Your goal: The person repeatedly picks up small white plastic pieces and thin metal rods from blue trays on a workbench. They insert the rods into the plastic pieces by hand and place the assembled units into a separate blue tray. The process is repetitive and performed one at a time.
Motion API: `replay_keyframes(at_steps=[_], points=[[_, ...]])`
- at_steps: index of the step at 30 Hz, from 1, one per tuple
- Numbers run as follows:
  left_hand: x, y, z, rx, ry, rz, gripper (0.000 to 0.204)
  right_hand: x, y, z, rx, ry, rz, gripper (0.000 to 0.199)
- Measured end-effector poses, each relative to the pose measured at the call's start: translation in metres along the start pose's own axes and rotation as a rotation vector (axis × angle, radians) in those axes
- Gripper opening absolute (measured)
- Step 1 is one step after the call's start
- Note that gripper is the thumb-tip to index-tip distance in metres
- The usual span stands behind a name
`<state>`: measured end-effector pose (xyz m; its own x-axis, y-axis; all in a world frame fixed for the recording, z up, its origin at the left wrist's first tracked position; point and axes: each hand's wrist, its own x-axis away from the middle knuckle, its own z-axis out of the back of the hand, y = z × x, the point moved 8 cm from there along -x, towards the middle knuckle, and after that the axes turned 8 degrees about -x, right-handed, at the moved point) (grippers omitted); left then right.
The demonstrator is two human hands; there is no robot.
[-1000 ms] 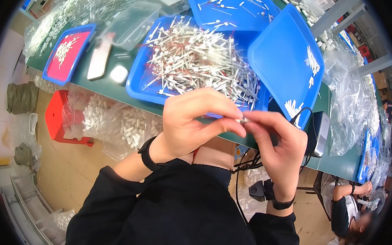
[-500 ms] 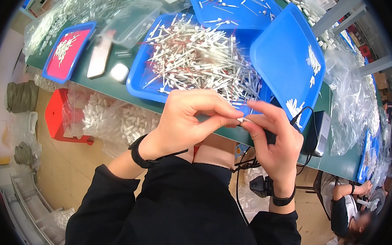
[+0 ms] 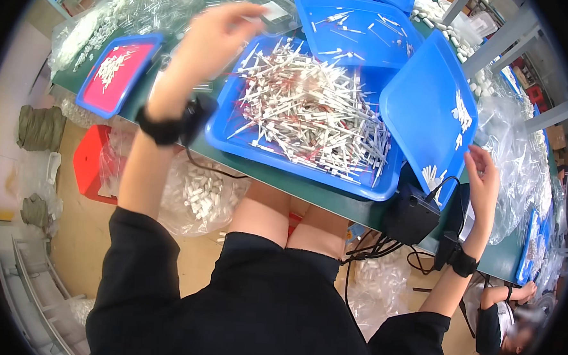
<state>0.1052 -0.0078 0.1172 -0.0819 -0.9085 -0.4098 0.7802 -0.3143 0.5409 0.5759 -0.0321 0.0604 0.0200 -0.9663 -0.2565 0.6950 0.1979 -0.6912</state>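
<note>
My left hand [image 3: 217, 39] is raised over the back left of the table, blurred by motion. Its fingers stretch apart toward a clear plastic box [image 3: 291, 22], and nothing shows in them. My right hand [image 3: 484, 185] is just off the right edge of a tilted blue tray [image 3: 407, 97], fingers loosely bent and apart. White plastic pieces [image 3: 462, 113] lie on that tray, with more [image 3: 432, 177] in its near corner. Between my hands, a large blue tray [image 3: 259, 152] holds a heap of thin white stick-like parts [image 3: 313, 108] with reddish strands among them.
A small blue-rimmed tray with a pink base [image 3: 99, 97] sits left, holding white pieces. Another blue tray [image 3: 355, 36] stands behind the heap. A black box with cables [image 3: 412, 215] is at the table's front edge. Clear bags [image 3: 501, 141] lie right. Another person [image 3: 504, 317] sits lower right.
My hands, together at a small white piece before, have parted. The left went up and left, the right moved right to the tilted tray. The whole view has shifted slightly.
</note>
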Motion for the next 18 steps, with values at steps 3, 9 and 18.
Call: replay_keyframes(at_steps=[3,9,18], points=[[-0.045,-0.089,0.017,-0.33,0.048,0.106,0.023,0.009,0.011,0.0,0.418,-0.081,-0.116,0.019],[-0.046,-0.204,-0.053,-0.571,-0.439,0.534,0.03,0.014,0.014,-0.008,0.578,-0.136,-0.157,0.022],[-0.032,-0.209,-0.056,-0.259,-0.305,0.565,0.036,0.016,0.029,-0.033,0.414,-0.29,-0.13,0.024]])
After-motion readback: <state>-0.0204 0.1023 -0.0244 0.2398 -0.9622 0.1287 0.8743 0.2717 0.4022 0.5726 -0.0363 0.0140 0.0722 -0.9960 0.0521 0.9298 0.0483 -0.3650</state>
